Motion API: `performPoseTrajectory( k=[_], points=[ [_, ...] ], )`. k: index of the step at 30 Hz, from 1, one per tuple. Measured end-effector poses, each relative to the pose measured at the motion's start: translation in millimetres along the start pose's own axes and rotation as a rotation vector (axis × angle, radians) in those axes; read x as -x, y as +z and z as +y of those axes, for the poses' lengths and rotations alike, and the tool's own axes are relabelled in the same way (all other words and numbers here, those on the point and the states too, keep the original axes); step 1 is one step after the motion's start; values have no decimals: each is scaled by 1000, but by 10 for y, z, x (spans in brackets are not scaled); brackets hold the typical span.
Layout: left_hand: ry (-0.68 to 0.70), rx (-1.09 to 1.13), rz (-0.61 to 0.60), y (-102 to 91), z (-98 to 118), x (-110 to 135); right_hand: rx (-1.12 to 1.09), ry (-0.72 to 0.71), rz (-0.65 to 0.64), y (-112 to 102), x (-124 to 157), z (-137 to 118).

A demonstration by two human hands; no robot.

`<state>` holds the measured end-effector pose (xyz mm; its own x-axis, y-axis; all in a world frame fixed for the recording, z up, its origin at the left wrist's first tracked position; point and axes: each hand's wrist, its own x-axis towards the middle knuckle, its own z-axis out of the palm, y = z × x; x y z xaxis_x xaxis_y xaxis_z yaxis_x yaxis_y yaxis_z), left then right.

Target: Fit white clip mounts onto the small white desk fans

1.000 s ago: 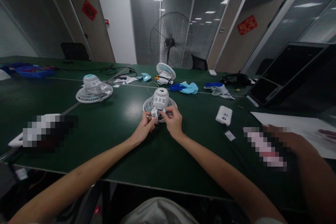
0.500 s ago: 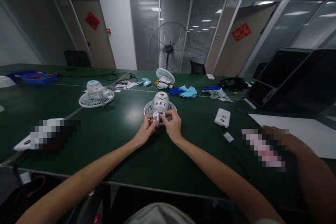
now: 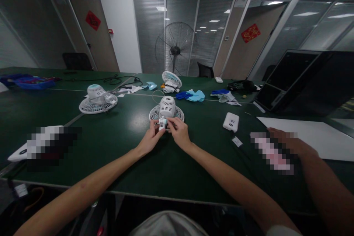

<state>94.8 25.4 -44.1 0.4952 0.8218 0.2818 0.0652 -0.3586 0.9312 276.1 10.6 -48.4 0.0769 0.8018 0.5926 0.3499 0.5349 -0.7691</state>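
A small white fan (image 3: 167, 107) lies grille-down on the table with its rounded motor housing up. At its near side, a white bracket-like part (image 3: 162, 124) is pinched between the thumb and fingers of my left hand (image 3: 148, 138). My right hand (image 3: 179, 131) has its thumb and fingertips closed on a small light-blue piece (image 3: 165, 121), which sits against the right side of the white part. Fingers hide most of that piece, so its exact shape is unclear.
Other small fans stand at the left (image 3: 98, 100) and at the back (image 3: 171, 82). Light-blue fan blades (image 3: 195, 96) and blue gloves lie behind. A white power bank (image 3: 231, 122) is to the right, near another person's hand (image 3: 293, 143). A black case (image 3: 293, 81) stands far right.
My right hand has brought the light-blue piece left, from a small gap to against the white part. The whole view has shifted slightly; the fan stays in place.
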Motion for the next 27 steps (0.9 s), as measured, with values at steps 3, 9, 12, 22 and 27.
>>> performPoseTrajectory(
  k=[3,9,12,22,27],
  points=[
    [20,-65,-8,-10,-24,-9,-169,157,-12,-23,-9,32],
    [112,-228,-40,-8,-43,10,-122,75,-161,-249,35,52],
    [136,-299,-34,1,-38,28,-77,98,-143,-290,57,76],
    [166,-386,-67,-21,-4,25,-49,146,-120,-323,56,33],
    [167,-381,-69,-26,-11,30,84,40,-125,-343,54,-4]
  ],
)
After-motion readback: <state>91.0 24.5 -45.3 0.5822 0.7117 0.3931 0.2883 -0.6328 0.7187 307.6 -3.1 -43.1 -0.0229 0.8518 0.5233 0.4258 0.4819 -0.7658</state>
